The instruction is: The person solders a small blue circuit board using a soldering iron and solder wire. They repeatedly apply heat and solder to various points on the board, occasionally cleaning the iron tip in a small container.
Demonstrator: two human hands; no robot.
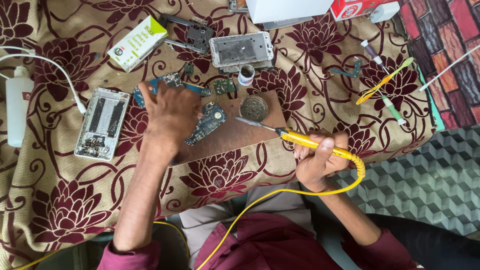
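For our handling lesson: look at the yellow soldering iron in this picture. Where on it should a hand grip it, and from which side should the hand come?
Grip the soldering iron on its yellow plastic handle, toward the cord end, as the right hand does. Come from the near, cord side, on the person's right: the bare metal tip points away to the left toward the round tin, so probably hot, and the cord trails behind the handle.

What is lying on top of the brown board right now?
On the brown board lie a blue circuit board and a round metal tin. The left hand covers its left end.
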